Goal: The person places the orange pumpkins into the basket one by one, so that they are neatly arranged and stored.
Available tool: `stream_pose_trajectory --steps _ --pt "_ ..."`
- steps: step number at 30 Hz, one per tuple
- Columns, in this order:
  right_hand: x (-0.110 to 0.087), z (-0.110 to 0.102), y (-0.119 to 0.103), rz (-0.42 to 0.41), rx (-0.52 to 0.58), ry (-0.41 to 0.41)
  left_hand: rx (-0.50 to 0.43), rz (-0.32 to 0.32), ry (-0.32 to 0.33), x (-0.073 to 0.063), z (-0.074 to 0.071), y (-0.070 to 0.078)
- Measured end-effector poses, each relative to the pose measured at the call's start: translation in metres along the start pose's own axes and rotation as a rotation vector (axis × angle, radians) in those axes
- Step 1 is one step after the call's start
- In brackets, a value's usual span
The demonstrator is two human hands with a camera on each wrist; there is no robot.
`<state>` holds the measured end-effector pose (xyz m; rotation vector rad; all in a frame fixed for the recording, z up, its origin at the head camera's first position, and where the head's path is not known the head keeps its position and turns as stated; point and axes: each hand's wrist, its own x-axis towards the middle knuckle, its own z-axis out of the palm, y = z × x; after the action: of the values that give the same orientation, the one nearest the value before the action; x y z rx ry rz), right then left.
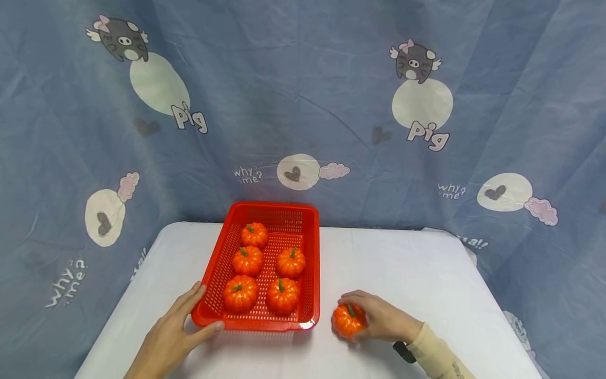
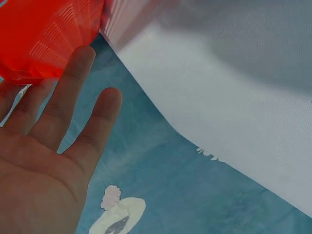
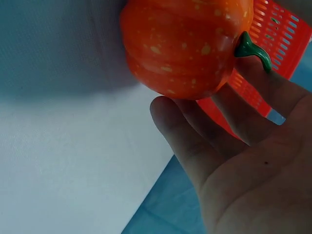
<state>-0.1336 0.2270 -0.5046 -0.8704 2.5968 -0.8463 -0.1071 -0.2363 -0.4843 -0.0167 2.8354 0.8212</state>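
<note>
A red plastic basket [image 1: 310, 316] with perforated walls holds several small orange pumpkins, one of them a pumpkin [image 1: 240, 293] at its front left. My left hand [image 1: 172, 334] is at the basket's near left corner, fingers extended along the outside and thumb by the front rim. The left wrist view shows those fingers straight against the red wall. To the right of the basket, my right hand [image 1: 379, 317] holds another pumpkin [image 1: 345, 322] low over the white tabletop, fingers on its far side and thumb on its near side. Its green stem [image 3: 251, 50] shows in the right wrist view.
The white-covered table [image 1: 402, 263] reaches back to a blue curtain [image 1: 303, 105] printed with pigs and lettering. More of the curtain hangs along both sides. A dark band [image 1: 404, 351] is at the right wrist, beside a beige sleeve [image 1: 435, 352].
</note>
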Motion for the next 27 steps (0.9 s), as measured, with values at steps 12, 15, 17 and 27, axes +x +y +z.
stream_pose_trajectory --steps 12,15,17,27 --pt "-0.001 -0.005 0.002 0.053 0.053 -0.02 0.001 0.01 0.011 0.0 -0.001 0.002" --pt "-0.001 -0.006 0.001 0.046 0.057 -0.007 -0.003 0.008 0.012 0.0 0.0 0.001" --pt "-0.002 -0.006 0.002 0.035 0.048 0.009 -0.006 0.004 0.009 -0.001 0.0 0.001" --pt "-0.004 -0.011 0.006 -0.054 -0.015 0.113 -0.004 0.004 0.011 0.0 -0.001 0.002"
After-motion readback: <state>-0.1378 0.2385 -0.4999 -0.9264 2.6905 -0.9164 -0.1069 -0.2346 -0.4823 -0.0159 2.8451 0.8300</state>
